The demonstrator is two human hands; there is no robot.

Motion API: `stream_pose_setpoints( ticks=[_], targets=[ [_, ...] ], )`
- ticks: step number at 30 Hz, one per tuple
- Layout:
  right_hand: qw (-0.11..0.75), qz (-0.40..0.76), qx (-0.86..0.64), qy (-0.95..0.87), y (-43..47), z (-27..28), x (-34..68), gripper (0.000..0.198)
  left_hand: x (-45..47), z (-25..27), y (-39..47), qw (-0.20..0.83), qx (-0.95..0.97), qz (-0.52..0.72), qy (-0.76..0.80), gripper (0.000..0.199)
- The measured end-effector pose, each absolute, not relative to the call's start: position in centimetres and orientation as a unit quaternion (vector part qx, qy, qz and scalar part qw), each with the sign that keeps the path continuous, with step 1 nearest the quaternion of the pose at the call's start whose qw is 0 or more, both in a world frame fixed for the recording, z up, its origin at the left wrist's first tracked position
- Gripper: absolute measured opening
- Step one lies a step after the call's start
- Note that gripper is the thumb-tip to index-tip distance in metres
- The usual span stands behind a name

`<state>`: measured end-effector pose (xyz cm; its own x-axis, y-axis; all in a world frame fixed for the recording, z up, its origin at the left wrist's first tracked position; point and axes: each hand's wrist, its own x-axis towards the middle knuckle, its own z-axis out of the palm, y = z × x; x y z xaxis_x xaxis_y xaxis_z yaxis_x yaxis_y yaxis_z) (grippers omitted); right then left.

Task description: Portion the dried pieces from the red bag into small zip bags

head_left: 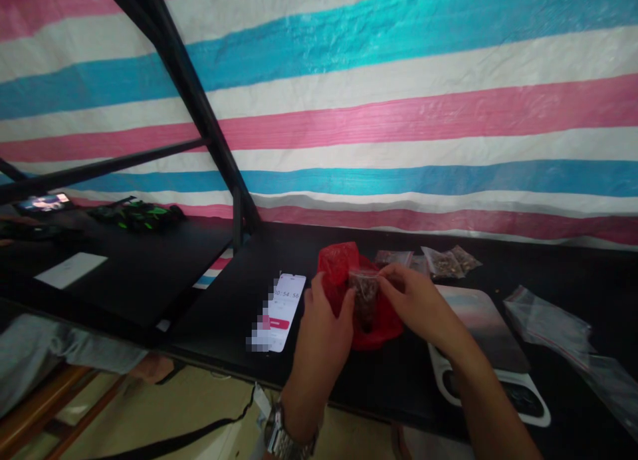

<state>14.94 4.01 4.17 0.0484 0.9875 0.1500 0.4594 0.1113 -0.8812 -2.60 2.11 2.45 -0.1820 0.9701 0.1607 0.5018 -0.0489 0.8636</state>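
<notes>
While my right hand (pixel 405 288) pinches the top edge of a small clear bag (pixel 366 292) of brown bits, my left hand (pixel 325 320) curls beside it, though whether those fingers grip it I cannot tell; a red plastic bag (pixel 339 259) lies beneath and behind it. Left of my left hand lies a phone (pixel 290 302); partly under my right forearm sits a scale (pixel 491 324); past my right hand are filled packets (pixel 442 263), a striped sheet (pixel 399 121) behind everything.

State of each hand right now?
Left hand: partly curled beside the clear bag; whether it grips cannot be told.
Right hand: closed, pinching the clear bag near its top.
</notes>
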Motion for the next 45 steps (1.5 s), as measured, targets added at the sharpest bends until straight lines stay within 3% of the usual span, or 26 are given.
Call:
stream_pose_setpoints(
  ticks=[7, 9, 14, 18, 23, 28, 38, 45],
  targets=[
    [0.322, 0.194, -0.667, -0.643, 3.8, 4.5, 16.4, 0.019, -0.2, 0.7, 2.3, 0.498, 0.498, 0.472, 0.529, 0.045],
    [0.333, 0.192, -0.663, -0.642, 3.8, 4.9, 17.3, 0.018, -0.6, 1.3, 2.4, 0.467, 0.508, 0.453, 0.564, 0.044],
    [0.379, 0.227, -0.618, -0.650, 3.4, 5.6, 18.1, 0.019, -2.7, 2.4, 2.7, 0.187, 0.634, 0.400, 0.635, 0.060],
    [0.429, 0.226, -0.591, -0.645, 3.4, 5.7, 16.9, 0.017, -3.3, 2.0, 3.1, 0.113, 0.701, 0.352, 0.609, 0.055],
    [0.396, 0.206, -0.611, -0.654, 3.6, 5.3, 15.7, 0.018, -2.5, 2.3, 2.7, 0.121, 0.671, 0.357, 0.638, 0.023],
    [0.329, 0.165, -0.641, -0.674, 3.7, 4.6, 15.8, 0.021, -2.0, 2.1, 2.5, 0.141, 0.667, 0.273, 0.678, 0.009],
    [0.475, 0.100, -0.635, -0.600, 2.8, 7.5, 14.7, 0.023, -2.5, 3.6, 2.5, 0.231, 0.613, 0.256, 0.711, 0.014],
    [0.300, 0.123, -0.656, -0.681, 3.0, 5.7, 15.0, 0.026, -3.2, 3.7, 2.1, 0.255, 0.616, 0.260, 0.698, 0.013]
  ],
)
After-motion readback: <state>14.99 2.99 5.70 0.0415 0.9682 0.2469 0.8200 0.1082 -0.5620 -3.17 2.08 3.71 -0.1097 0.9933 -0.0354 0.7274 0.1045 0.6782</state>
